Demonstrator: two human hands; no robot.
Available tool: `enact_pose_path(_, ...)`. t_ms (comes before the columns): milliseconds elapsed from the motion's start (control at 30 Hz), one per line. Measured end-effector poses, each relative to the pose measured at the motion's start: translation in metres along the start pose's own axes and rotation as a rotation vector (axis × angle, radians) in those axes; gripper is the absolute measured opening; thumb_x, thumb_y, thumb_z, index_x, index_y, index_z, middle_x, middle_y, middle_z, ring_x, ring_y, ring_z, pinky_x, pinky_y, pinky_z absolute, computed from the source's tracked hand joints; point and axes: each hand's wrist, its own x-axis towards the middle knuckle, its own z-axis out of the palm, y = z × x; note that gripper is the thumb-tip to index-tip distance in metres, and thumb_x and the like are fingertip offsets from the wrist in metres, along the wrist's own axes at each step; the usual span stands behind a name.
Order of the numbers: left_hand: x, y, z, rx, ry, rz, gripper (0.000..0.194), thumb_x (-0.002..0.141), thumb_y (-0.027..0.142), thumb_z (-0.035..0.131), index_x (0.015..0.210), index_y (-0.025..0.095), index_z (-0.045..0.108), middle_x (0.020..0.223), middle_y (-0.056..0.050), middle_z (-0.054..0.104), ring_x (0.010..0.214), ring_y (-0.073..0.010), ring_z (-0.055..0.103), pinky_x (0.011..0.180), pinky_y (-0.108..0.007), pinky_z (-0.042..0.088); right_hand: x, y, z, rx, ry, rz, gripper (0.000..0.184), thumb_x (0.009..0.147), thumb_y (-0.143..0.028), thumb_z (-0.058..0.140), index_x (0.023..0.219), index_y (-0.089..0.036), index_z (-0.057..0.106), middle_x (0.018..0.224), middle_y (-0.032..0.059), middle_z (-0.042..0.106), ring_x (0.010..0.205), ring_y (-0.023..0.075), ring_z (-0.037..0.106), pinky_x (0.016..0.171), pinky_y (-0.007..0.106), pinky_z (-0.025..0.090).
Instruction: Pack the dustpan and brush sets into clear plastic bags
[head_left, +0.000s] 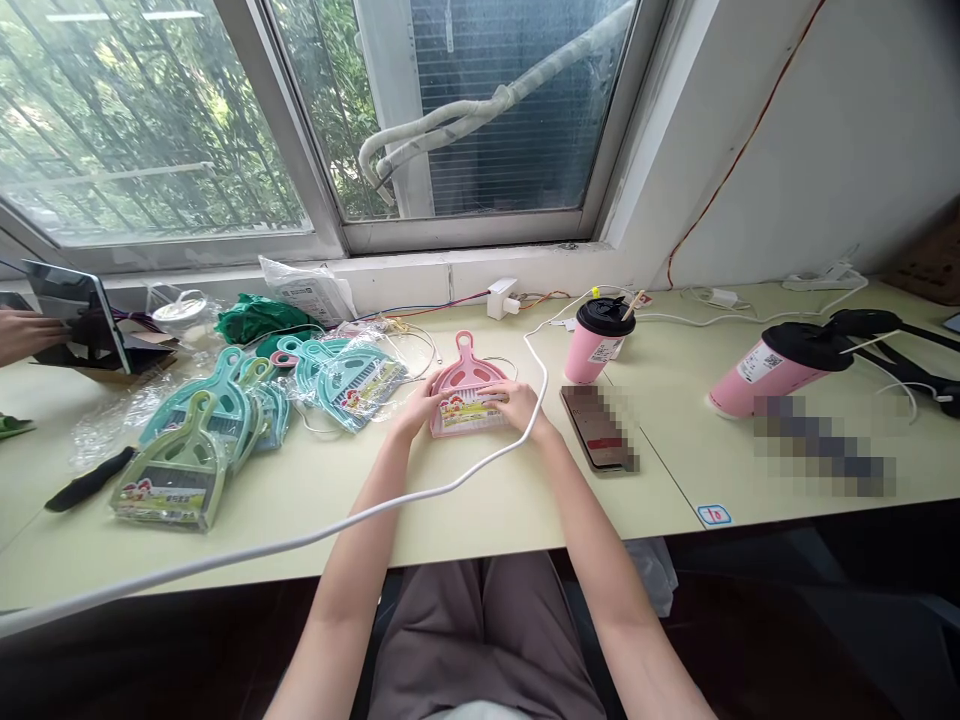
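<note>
A small pink dustpan (466, 373) with a brush and a printed label lies on the table in front of me, its handle pointing toward the window. My left hand (420, 405) grips its left edge, fingers curled over the side. On the opposite edge my right hand (519, 405) holds it too, with fingertips resting on the label. Left of my hands lie several wrapped dustpan sets: a green one (169, 480) nearest, a blue one (217, 395) behind it, and more blue ones (352, 375) closer to me.
A white cable (442, 490) crosses above my forearms. Right of me are a phone (600, 430), a pink cup (589, 350) and a second cup (765, 370). A black-handled tool (90, 480) lies left. Another person's hand (30, 335) touches a tablet (71, 310).
</note>
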Motion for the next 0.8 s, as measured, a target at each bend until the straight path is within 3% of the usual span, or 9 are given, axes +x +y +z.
enact_pose_path(133,-0.003,0.003,0.015,-0.036,-0.052,-0.008,0.057,0.080,0.032,0.068,0.135,0.026,0.052,0.140,-0.008,0.053,0.130,-0.0305,0.046,0.108,-0.047,0.038,0.000,-0.003,0.004,-0.290,0.050,0.000,0.020,0.077,-0.018,0.069,0.094,-0.027,0.072,0.102,0.0023,0.073,0.102,0.0225,0.063,0.094,0.039,0.037)
enact_pose_path(333,-0.006,0.005,0.022,-0.128,0.001,-0.004,0.054,0.081,0.031,0.067,0.133,0.025,0.054,0.145,-0.006,0.048,0.137,-0.0317,0.039,0.111,-0.049,0.034,-0.001,-0.001,0.002,-0.362,0.096,-0.004,0.019,0.078,-0.017,0.067,0.095,-0.024,0.065,0.102,0.0034,0.071,0.098,0.0222,0.062,0.083,0.035,0.034)
enact_pose_path(533,-0.006,0.008,0.024,-0.104,0.021,0.002,0.051,0.084,0.039,0.063,0.133,0.026,0.053,0.146,-0.006,0.046,0.134,-0.0324,0.042,0.109,-0.049,0.037,0.000,0.002,0.006,-0.385,0.118,0.020,0.015,0.079,-0.019,0.068,0.093,-0.025,0.064,0.107,0.0035,0.068,0.101,0.0229,0.059,0.083,0.035,0.032)
enact_pose_path(800,0.001,-0.002,0.012,0.064,0.008,0.020,0.076,0.065,0.017,0.076,0.136,0.021,0.049,0.137,-0.011,0.053,0.129,-0.0318,0.046,0.108,-0.047,0.036,0.001,0.009,0.008,-0.412,0.143,0.046,0.014,0.079,-0.027,0.070,0.091,-0.025,0.065,0.104,0.0035,0.066,0.104,0.0241,0.053,0.084,0.036,0.031)
